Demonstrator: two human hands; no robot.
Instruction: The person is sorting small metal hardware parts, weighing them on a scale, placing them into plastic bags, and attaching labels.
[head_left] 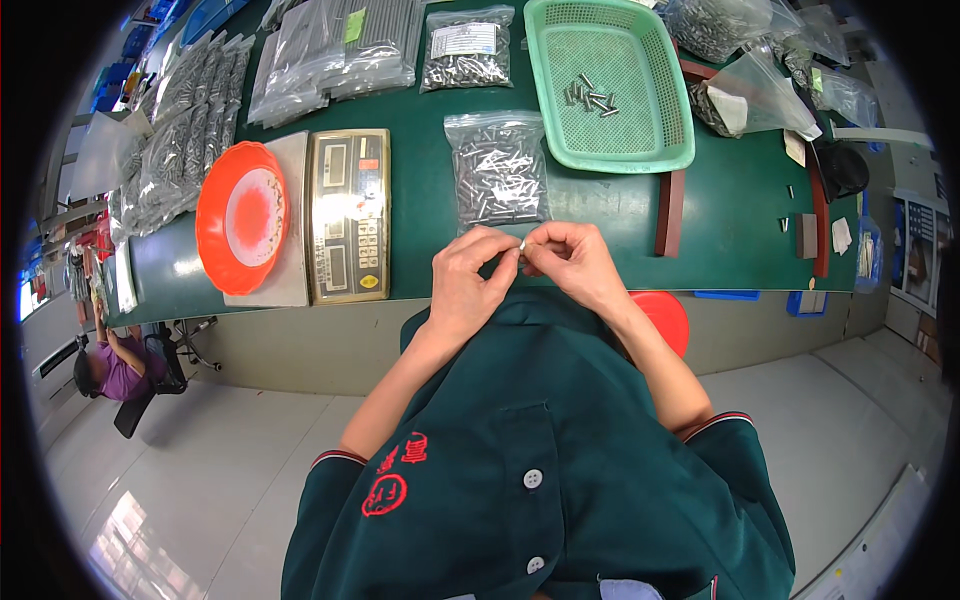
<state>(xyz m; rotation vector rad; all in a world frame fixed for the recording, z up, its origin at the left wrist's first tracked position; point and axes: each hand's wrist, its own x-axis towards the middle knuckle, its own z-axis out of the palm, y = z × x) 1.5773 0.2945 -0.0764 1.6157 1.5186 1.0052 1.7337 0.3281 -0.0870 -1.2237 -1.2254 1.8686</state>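
Note:
Close together at the table's near edge, both my hands pinch at one small shiny metal piece (522, 246); fingertips cover most of it, so its exact kind is hidden. My left hand (466, 272) has thumb and forefinger closed on its left side. From the right, my right hand (580, 262) grips it between thumb and fingertips. Just beyond them lies a clear zip bag (497, 170) full of short metal pins. Farther right, a green plastic basket (680, 125) holds several loose metal pins (592, 97).
To the left, an orange dish (240, 215) rests on a digital scale (350, 215). Filled bags (467, 50) and stacked bags of rods (340, 50) line the back. Brown bars (670, 215) lie right. A red stool (662, 320) is below; a person (120, 365) sits far left.

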